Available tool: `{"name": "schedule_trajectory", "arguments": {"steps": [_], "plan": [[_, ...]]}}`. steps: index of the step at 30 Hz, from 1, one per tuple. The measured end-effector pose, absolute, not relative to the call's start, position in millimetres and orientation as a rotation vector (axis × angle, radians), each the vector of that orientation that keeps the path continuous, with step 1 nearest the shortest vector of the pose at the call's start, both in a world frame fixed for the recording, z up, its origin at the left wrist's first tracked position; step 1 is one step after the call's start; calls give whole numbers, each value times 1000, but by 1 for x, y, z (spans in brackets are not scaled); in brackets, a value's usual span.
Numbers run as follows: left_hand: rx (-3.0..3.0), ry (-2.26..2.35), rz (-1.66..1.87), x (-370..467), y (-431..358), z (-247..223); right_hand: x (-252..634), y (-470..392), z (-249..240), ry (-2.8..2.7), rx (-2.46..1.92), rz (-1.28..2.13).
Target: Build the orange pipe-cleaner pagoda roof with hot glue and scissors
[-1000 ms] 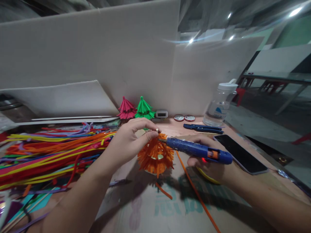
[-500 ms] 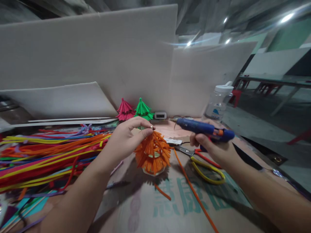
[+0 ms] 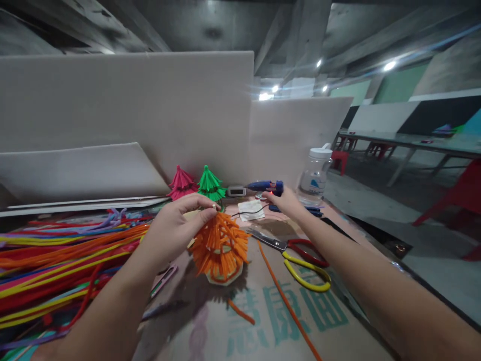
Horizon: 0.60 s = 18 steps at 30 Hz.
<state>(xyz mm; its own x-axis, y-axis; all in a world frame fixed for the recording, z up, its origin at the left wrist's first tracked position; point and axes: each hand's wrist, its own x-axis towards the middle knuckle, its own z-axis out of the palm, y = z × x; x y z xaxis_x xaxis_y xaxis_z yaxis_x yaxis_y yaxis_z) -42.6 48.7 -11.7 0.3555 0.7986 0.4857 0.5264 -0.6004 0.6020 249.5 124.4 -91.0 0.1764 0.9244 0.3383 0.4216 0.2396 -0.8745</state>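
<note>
My left hand (image 3: 184, 220) pinches the pale tip at the top of an orange pipe-cleaner tree (image 3: 221, 245). The tree is upright, two fringed tiers over a pale polygonal base. At the back of the table my right hand (image 3: 283, 199) is closed round the handle of a blue glue gun (image 3: 265, 186), whose nozzle points left; part of the grip is hidden by the fingers. Scissors (image 3: 289, 250) with red and yellow handles lie under my right forearm. One long orange pipe cleaner (image 3: 283, 296) and a short orange piece (image 3: 241, 311) lie in front.
Many coloured pipe cleaners (image 3: 67, 250) are heaped on the left. A pink tree (image 3: 182, 183) and a green tree (image 3: 210, 183) stand by the white board (image 3: 124, 105). A small white device (image 3: 236, 191), a white patch (image 3: 251, 209) and a clear jug (image 3: 314, 173) are at the back.
My right hand has carried the glue gun away from me and left, from above the scissors to the table's back. The left hand still grips the orange tree's tip. The view has shifted.
</note>
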Motion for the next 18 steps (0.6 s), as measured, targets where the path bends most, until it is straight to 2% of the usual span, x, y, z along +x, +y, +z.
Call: {"name": "schedule_trajectory", "arguments": {"steps": [6,12,18], "plan": [[2288,1166,1109,-47,49,-12,244,122,-104,-1444,-1367,801],[2315,1179,1097,-48,47,-8,246,97,-77,-1459,-1268,1058],[2323,1194,1057,-46,47,-8,241,59,-50,-1412,-932,1013]]}}
